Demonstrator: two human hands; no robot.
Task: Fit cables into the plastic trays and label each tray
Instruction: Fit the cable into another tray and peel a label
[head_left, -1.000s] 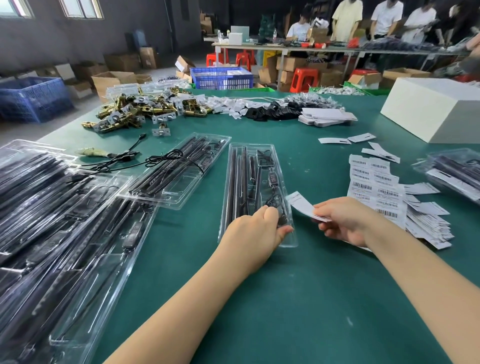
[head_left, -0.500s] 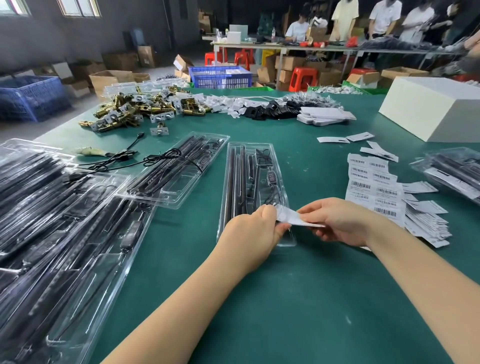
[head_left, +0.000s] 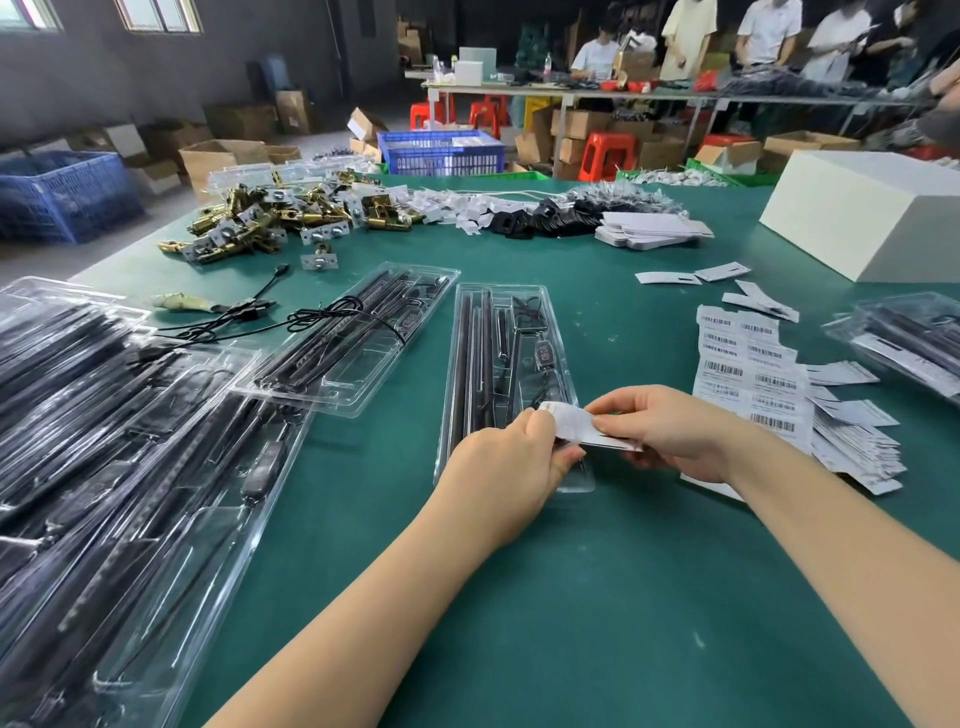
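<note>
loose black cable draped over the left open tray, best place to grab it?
Pinch the loose black cable at the bunched loops lying on the table just left of the open tray, coming from above. There it sits clear of the tray wall; further right it crosses the packed contents.

Green table (head_left: 597, 597): clear trays (head_left: 509, 332), barcode labels (head_left: 748, 374), white box (head_left: 872, 218).

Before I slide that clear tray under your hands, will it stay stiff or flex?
The clear tray looks thin-walled and long, so it probably flexes if lifted by one end. It likely slides easily on the green mat. The left hand holding its near end should steady it.
</note>
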